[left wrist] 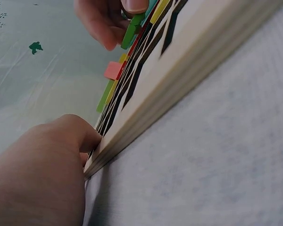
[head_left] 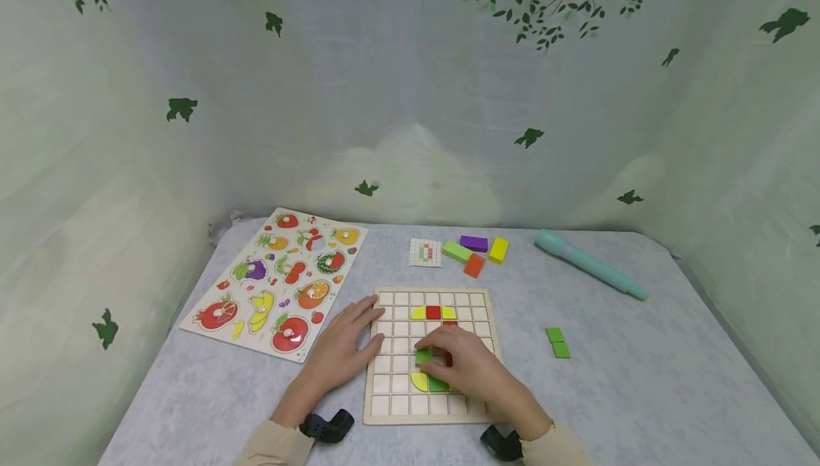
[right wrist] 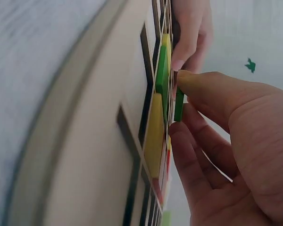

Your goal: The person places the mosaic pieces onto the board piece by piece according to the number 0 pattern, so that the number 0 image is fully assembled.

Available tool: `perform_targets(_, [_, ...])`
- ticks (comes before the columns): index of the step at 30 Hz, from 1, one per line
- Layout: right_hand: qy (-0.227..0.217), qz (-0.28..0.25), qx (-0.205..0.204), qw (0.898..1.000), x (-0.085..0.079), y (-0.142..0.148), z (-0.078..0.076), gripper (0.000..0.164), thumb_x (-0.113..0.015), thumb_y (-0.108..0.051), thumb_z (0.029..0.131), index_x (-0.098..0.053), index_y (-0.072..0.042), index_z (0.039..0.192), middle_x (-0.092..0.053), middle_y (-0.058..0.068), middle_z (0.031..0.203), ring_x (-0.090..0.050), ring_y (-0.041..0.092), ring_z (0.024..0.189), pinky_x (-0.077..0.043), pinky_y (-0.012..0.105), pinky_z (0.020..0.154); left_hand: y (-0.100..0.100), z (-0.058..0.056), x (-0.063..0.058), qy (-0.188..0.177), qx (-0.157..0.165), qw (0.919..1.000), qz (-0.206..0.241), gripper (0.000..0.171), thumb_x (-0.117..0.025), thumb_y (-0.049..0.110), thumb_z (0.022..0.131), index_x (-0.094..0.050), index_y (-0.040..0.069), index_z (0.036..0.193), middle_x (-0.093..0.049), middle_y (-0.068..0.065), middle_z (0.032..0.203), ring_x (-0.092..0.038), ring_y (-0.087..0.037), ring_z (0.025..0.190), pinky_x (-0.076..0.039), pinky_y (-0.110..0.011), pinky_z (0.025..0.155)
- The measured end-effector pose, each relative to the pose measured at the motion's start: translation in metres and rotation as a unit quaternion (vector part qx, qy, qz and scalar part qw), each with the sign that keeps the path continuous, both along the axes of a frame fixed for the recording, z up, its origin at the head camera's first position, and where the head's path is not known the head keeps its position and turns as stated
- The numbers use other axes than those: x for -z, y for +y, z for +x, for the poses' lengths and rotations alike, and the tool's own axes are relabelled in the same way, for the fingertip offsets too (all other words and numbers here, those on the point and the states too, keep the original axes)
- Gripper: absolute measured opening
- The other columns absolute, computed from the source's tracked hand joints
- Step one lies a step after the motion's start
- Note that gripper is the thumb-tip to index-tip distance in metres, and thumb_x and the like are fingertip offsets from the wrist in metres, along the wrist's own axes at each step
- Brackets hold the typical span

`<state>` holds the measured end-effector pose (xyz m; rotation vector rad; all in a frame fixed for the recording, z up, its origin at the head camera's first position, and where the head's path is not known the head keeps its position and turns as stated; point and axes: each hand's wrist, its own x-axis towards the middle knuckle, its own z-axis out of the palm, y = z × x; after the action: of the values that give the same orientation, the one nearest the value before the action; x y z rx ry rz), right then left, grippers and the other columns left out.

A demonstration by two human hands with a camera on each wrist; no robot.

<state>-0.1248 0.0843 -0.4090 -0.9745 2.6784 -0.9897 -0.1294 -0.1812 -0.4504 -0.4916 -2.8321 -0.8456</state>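
Note:
A wooden grid board (head_left: 384,405) lies on the table. My left hand (head_left: 342,345) rests at its left edge with extended fingers, the thumb over the rim in the left wrist view. My right hand (head_left: 470,366) pinches a green square tile (right wrist: 179,104) between thumb and fingers, close over the board. A red square tile (head_left: 433,312) sits in the upper part of the grid between two rounded yellow tiles (head_left: 418,313), with more red just below. Lower down, a rounded yellow tile (head_left: 419,381) adjoins a green tile (head_left: 438,385). The right hand hides part of the pattern.
Left of the board lies a fruit picture puzzle (head_left: 269,341). Behind it are a small pattern card (head_left: 416,261) and a group of purple (head_left: 474,243), yellow, light green and orange pieces. Two green tiles (head_left: 561,350) and a teal pen-shaped object (head_left: 592,265) lie on the right.

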Motion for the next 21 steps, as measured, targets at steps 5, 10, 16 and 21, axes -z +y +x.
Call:
perform_targets(5, [-0.001,0.006,-0.014,1.0,0.0021,-0.004,-0.0001,0.024,-0.078,-0.023,0.094,-0.076,-0.018,0.117,-0.071,-0.009,0.106,-0.054,0.005,0.082,-0.049,0.019,0.071,-0.0012,0.0002,-0.0013,0.002,0.004,1.0,0.002,0.047,-0.07,0.03,0.097,-0.064,0.012,0.14,-0.048,-0.007,0.159,-0.045,-0.032,0.147,-0.036,-0.053,0.122])
perform_targets(10, [-0.001,0.025,-0.01,1.0,0.0026,-0.0056,0.0011,0.024,-0.077,-0.027,0.095,-0.076,-0.022,0.118,-0.072,-0.013,0.111,-0.057,0.005,0.093,-0.052,0.023,0.081,-0.0003,0.0006,-0.0012,0.01,0.004,0.9999,0.003,0.048,-0.071,0.03,0.096,-0.064,0.012,0.14,-0.049,-0.007,0.159,-0.045,-0.032,0.147,-0.037,-0.053,0.122])
perform_targets(16, [0.001,0.027,-0.008,1.0,0.0019,-0.0026,0.0021,0.025,-0.078,-0.025,0.094,-0.076,-0.022,0.119,-0.072,-0.012,0.113,-0.059,0.006,0.098,-0.053,0.025,0.085,0.0015,0.0001,-0.0014,0.011,0.004,0.9999,0.003,0.049,-0.07,0.029,0.097,-0.063,0.012,0.142,-0.048,-0.007,0.159,-0.045,-0.032,0.147,-0.037,-0.054,0.121])
perform_targets(21, [0.003,0.02,-0.005,1.0,0.001,0.0018,0.0016,0.022,-0.077,-0.024,0.094,-0.077,-0.022,0.116,-0.072,-0.013,0.109,-0.057,0.007,0.091,-0.051,0.023,0.079,0.0005,0.0,-0.0004,0.011,0.002,0.9999,0.005,0.048,-0.071,0.028,0.096,-0.064,0.011,0.141,-0.048,-0.008,0.159,-0.046,-0.033,0.146,-0.037,-0.054,0.121])
